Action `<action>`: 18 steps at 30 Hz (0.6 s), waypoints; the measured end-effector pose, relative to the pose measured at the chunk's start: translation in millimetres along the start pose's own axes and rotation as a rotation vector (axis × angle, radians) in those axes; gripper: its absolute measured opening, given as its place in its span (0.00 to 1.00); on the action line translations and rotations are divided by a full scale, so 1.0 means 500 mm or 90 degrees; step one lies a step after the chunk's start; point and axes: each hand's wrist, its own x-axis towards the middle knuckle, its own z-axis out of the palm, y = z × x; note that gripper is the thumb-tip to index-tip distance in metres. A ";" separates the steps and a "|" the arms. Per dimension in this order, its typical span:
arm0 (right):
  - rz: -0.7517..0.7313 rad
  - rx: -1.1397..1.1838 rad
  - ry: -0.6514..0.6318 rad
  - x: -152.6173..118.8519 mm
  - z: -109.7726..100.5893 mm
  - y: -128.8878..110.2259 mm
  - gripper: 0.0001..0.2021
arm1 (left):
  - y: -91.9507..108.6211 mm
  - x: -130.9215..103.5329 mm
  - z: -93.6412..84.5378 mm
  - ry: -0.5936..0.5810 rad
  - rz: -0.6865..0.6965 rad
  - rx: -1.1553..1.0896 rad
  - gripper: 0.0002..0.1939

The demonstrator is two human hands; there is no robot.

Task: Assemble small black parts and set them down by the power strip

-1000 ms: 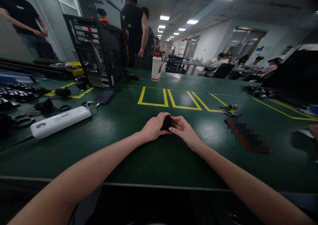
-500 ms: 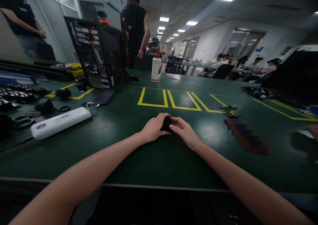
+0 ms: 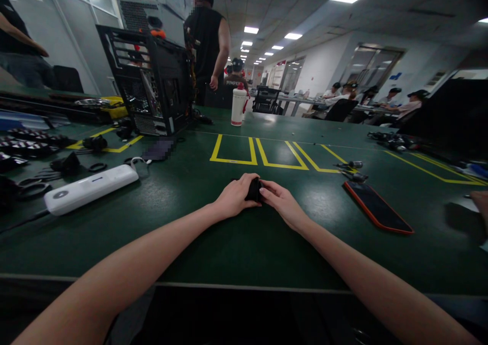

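Note:
Both of my hands rest on the green table (image 3: pixel 236 243), closed around one small black object (image 3: pixel 254 189) between them. My left hand (image 3: pixel 234 197) grips its left side and my right hand (image 3: pixel 280 202) pinches its right side with the fingertips. Most of the object is hidden by my fingers, so I cannot tell what it is. Yellow taped boxes (image 3: pixel 259 152) lie just beyond my hands.
A white power strip (image 3: pixel 89 187) lies left. A phone in an orange case (image 3: pixel 377 213) and small tools (image 3: pixel 353 169) lie right. An open black computer case (image 3: pixel 152 81), a white bottle (image 3: pixel 238 106) and black parts (image 3: pixel 38 147) stand farther back. People stand behind the case and sit at far tables.
My hands have stayed in place on the small black object. The person at the far left has moved further out of view.

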 end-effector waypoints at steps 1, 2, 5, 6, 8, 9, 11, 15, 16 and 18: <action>-0.009 0.007 -0.012 -0.002 0.000 -0.002 0.16 | 0.000 0.000 0.000 0.000 -0.002 0.001 0.32; -0.018 0.017 -0.025 -0.005 0.000 -0.004 0.15 | 0.000 0.000 0.000 0.001 -0.005 0.001 0.32; -0.039 0.048 -0.043 -0.013 0.002 -0.010 0.17 | -0.001 0.000 0.001 0.005 -0.003 -0.001 0.32; -0.042 0.051 -0.039 -0.015 0.004 -0.010 0.16 | -0.001 0.000 0.001 0.007 -0.001 -0.002 0.32; -0.045 0.043 -0.017 -0.014 0.006 -0.010 0.13 | -0.001 0.000 0.002 0.007 -0.001 -0.001 0.33; -0.046 0.035 -0.003 -0.013 0.007 -0.009 0.12 | -0.001 0.000 0.002 0.006 -0.003 0.000 0.33; -0.042 0.015 0.020 -0.008 0.008 -0.006 0.10 | -0.001 0.001 0.003 0.007 -0.006 0.001 0.33; -0.021 -0.008 0.030 0.001 0.004 -0.001 0.14 | -0.001 0.001 0.003 0.009 -0.002 -0.003 0.33; -0.014 -0.010 0.024 0.001 0.003 -0.001 0.15 | -0.001 0.001 0.003 0.009 -0.001 -0.005 0.33; -0.017 -0.005 0.005 -0.002 0.001 -0.002 0.15 | -0.001 0.000 0.003 0.009 -0.001 -0.008 0.32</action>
